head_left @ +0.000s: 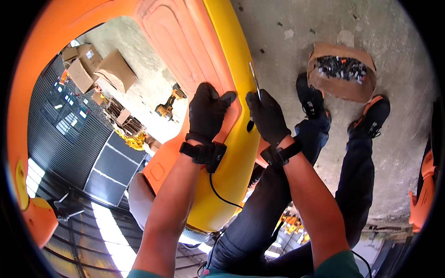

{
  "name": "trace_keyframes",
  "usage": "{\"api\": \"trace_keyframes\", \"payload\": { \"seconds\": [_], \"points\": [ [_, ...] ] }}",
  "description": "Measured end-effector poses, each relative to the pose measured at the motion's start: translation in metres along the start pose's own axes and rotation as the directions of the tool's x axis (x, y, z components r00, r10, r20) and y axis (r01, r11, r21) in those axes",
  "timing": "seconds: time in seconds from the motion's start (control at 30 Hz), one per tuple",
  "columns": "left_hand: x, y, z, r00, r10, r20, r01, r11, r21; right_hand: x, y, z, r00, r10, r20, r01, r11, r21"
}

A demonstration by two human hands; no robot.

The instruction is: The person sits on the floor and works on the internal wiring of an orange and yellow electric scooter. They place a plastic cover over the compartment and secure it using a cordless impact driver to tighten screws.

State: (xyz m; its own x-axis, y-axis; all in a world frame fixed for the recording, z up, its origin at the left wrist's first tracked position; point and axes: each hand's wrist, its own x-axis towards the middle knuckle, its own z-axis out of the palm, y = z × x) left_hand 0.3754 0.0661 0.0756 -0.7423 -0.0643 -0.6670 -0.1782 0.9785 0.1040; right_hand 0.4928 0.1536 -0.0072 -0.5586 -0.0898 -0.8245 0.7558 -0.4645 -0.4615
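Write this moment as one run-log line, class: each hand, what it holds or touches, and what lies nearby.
left hand: flat on orange panel | right hand: holds thin metal tool at yellow part | nearby: box of dark parts, drill

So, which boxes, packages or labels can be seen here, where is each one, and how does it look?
Open cardboard box: on the concrete floor beyond the person's shoes, brown, filled with small dark parts.
Pile of cardboard boxes: upper left, seen through the opening of the orange plastic shell, plain brown, some tipped over.
No label or screen is clear enough to describe.
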Motion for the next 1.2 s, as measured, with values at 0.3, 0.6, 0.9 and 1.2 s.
{"api": "trace_keyframes", "payload": {
  "seconds": [0.3,0.6,0.9,1.2],
  "points": [
    [0.002,-0.016,-0.015,0.988,-0.051,0.144,0.081,0.974,-0.213,-0.013,0.015,-0.073,0.993,0.02,0.114,-0.073,0.872,0.484],
    [0.014,0.005,-0.022,0.964,-0.215,0.158,0.258,0.905,-0.339,-0.024,-0.039,-0.098,0.997,-0.072,-0.01,0.067,0.964,-0.257],
    [0.119,0.093,-0.085,1.0,-0.027,0.007,0.028,0.921,-0.388,-0.033,-0.098,-0.113,0.951,-0.29,-0.104,0.234,0.899,-0.37],
    [0.141,0.11,-0.104,0.951,0.081,0.297,0.009,0.957,-0.291,0.06,-0.109,-0.036,0.939,-0.268,-0.217,0.29,0.954,0.08]
  ]
}}
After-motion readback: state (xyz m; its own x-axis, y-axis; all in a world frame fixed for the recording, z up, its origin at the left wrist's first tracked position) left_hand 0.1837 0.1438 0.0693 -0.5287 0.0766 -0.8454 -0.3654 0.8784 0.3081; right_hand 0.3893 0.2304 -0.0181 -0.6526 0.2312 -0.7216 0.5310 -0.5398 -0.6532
